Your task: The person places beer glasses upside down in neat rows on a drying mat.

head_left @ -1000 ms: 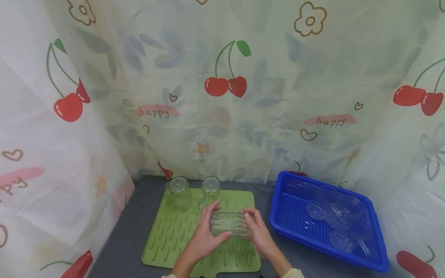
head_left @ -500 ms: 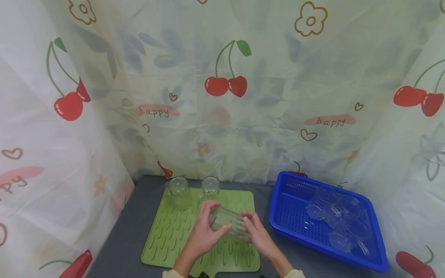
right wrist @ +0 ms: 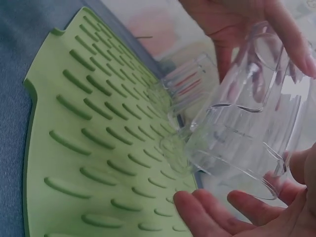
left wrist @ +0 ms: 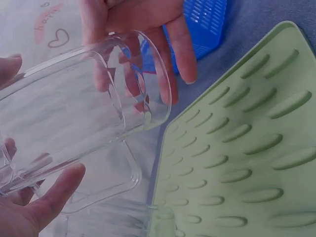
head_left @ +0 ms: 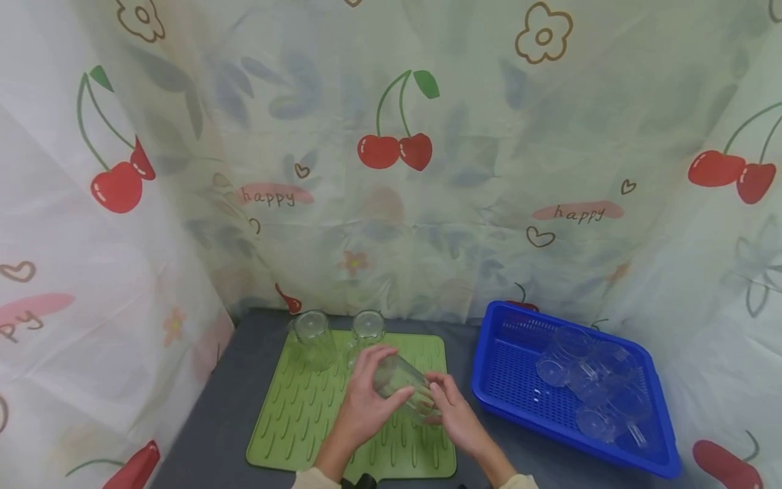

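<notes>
A clear glass mug [head_left: 400,380] is held aslant over the green drying mat [head_left: 287,414], its lower end toward the right. My left hand [head_left: 366,394] grips its upper end, thumb on the near side and fingers round the far side. At the lower end my right hand [head_left: 455,411] holds it loosely; in the right wrist view its thumb [right wrist: 301,165] lies against the rim, with the other fingers spread below. A handle-like loop [left wrist: 136,175] shows under the mug in the left wrist view. Two more glass mugs [head_left: 314,339] [head_left: 368,329] stand upside down at the mat's back edge.
Right of the mat, a blue plastic basket [head_left: 489,387] holds several clear glass mugs [head_left: 595,380] lying on their sides. Everything rests on a dark grey table surface [head_left: 210,421]. A cherry-printed curtain [head_left: 391,224] closes off the back and sides.
The held mug has turned from level to aslant, its left end rising and its right end dropping. My left hand has risen slightly with it; my right hand stays about where it was.
</notes>
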Available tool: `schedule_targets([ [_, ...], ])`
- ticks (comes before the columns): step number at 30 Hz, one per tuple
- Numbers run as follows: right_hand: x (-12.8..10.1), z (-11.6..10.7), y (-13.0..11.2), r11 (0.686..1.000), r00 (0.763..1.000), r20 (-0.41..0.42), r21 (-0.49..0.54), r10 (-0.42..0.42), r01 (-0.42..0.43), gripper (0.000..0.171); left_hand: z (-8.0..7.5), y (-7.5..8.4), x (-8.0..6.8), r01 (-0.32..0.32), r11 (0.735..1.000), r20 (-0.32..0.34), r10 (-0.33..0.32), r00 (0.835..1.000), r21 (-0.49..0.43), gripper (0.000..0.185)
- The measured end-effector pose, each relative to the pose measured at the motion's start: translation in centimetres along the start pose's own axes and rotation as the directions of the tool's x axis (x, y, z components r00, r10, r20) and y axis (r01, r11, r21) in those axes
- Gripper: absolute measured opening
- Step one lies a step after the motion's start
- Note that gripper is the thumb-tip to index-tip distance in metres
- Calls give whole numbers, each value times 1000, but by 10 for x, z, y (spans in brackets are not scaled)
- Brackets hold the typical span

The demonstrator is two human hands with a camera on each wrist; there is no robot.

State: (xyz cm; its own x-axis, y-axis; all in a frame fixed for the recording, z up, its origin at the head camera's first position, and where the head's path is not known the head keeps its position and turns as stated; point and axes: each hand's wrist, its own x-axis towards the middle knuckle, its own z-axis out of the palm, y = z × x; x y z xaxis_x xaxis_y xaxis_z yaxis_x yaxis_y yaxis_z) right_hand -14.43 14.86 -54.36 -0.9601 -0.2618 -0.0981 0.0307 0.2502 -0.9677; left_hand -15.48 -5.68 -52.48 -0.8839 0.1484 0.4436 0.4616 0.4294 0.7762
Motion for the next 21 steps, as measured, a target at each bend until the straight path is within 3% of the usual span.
schedule_targets([
  [7, -3, -4, 1, 1000, 1000, -14, -23, -16, 16, 57, 2, 2, 9, -77, 997, -16, 78, 997, 27, 69],
  [21, -8, -16, -3, 1000, 989, -150, 16, -6, 8, 58, 9, 3, 30, -102, 993, -13, 103, 995, 62, 66],
])
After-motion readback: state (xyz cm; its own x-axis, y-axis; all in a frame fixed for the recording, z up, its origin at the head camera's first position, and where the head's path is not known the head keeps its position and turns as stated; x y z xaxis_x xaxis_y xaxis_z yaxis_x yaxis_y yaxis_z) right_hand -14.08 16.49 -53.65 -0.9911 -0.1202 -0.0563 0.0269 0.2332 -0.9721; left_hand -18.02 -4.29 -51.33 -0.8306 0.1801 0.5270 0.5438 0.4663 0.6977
